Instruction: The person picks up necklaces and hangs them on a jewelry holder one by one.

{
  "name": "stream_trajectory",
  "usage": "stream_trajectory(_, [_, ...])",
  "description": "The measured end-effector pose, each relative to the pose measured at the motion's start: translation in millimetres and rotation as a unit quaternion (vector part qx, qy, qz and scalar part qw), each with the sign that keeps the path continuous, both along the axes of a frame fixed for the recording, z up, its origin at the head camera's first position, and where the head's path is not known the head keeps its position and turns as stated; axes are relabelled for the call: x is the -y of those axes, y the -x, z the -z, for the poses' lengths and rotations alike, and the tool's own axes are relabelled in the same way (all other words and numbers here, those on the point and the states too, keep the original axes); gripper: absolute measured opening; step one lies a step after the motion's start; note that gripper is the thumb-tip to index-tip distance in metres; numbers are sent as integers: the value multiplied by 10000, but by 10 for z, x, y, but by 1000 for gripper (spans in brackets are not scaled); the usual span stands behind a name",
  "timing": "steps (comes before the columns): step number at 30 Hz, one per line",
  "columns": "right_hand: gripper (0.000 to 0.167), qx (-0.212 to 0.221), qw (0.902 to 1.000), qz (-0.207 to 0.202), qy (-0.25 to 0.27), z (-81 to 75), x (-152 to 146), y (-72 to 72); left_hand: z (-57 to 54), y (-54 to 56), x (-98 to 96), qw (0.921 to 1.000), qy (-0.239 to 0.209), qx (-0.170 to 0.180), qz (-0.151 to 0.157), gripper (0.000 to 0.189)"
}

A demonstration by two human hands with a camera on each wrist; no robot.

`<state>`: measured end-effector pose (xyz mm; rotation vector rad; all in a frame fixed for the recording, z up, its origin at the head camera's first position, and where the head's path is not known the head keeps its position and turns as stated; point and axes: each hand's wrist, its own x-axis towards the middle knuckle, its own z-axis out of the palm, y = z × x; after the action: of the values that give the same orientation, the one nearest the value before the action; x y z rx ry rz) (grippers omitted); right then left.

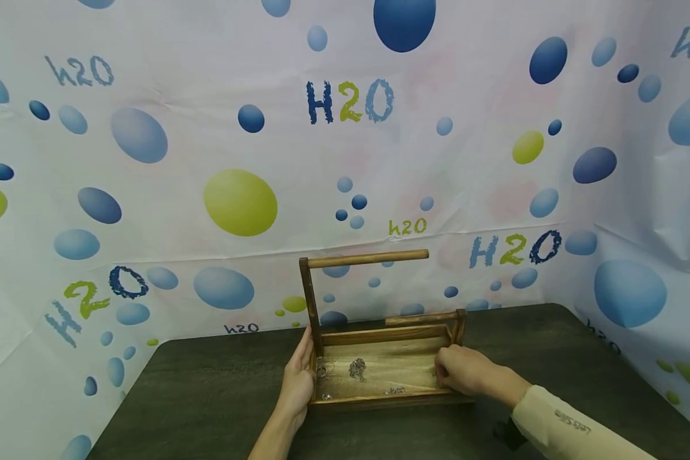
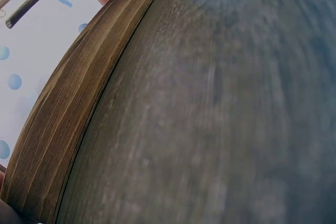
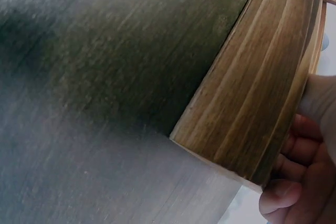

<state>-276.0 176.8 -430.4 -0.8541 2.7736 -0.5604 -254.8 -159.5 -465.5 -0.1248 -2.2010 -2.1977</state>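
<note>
A brown wooden jewelry stand sits on the table, its shallow tray facing up. A tall left post carries a long bar, and a shorter right post bears a lower bar. My left hand lies along the stand's left side, fingers fairly straight against it. With curled fingers, my right hand grips the tray's right end; the right wrist view shows its thumb over the rim and fingers past the corner. In the tray lie a tangled chain and small jewelry pieces near the front wall.
The dark wood-grain table extends on both sides of the stand. Behind it hangs a white curtain with blue and green dots and H2O lettering. Beneath the right sleeve there is a dark shape by the table's front.
</note>
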Motion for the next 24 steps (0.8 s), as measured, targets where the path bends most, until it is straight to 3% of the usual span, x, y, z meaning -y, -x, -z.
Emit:
stream_trajectory(9, [30,92,9997,5,-242,1,10,20,8,5,-5,10000,41,-9,-5,97])
stream_trajectory(16, [46,70,9987,-138,-486,21,22,58,22,0,-14,10000,43,-26,-24,98])
stream_trajectory(24, [38,133,9982,-166,-556,4,8,50,25,-2,-20,10000,35,-74,-23,98])
